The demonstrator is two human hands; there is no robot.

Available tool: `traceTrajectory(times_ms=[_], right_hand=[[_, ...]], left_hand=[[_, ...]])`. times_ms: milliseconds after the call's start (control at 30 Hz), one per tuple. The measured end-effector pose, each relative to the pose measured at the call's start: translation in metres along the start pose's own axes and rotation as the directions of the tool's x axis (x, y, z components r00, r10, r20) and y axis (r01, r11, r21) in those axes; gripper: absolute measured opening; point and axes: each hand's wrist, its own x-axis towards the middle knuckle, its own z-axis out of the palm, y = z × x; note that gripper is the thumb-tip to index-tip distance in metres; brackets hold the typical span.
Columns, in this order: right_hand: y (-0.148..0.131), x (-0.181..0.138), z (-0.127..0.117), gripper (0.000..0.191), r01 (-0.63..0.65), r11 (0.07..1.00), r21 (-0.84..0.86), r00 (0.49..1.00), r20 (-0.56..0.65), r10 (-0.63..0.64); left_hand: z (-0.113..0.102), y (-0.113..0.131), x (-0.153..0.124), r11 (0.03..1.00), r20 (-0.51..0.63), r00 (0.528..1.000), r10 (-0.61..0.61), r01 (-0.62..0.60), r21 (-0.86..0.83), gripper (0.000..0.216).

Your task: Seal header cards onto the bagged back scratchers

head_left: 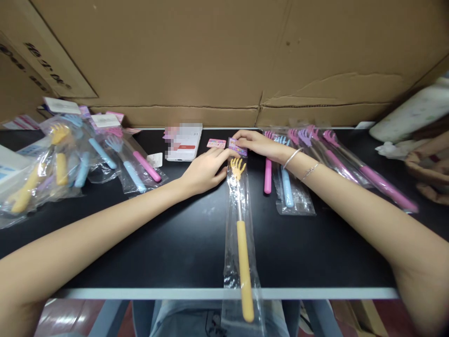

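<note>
A yellow back scratcher with a hand-shaped head lies in a clear plastic bag in front of me, its handle end past the table's front edge. At the bag's top is a small purple printed card. My left hand is closed at the card's lower left side, its fingertips pressed to the card and bag. From the upper right, my right hand grips the card's top edge with bent fingers. A pink printed card lies just beyond my left fingers.
Several bagged back scratchers in yellow, blue and pink lie heaped on the left. More pink, purple and blue ones lie to the right. A phone rests at the back. A cardboard wall closes off the black table's far side.
</note>
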Motion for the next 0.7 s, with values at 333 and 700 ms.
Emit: traceTrajectory(times_ms=[333,700], right_hand=[[0.0043,0.0038,-0.0009,0.018,0.040,0.997,-0.062,0.999,0.009,-0.040],[-0.0022,0.0000,0.0038,0.013,0.017,0.992,-0.128,1.000,-0.003,-0.017]], left_hand=[[0.0004,-0.0012,0.0001,1.000,0.005,1.000,0.002,-0.002,0.024,0.035],[0.0008,-0.0011,0.0001,1.000,0.005,1.000,-0.005,0.005,0.019,0.036]])
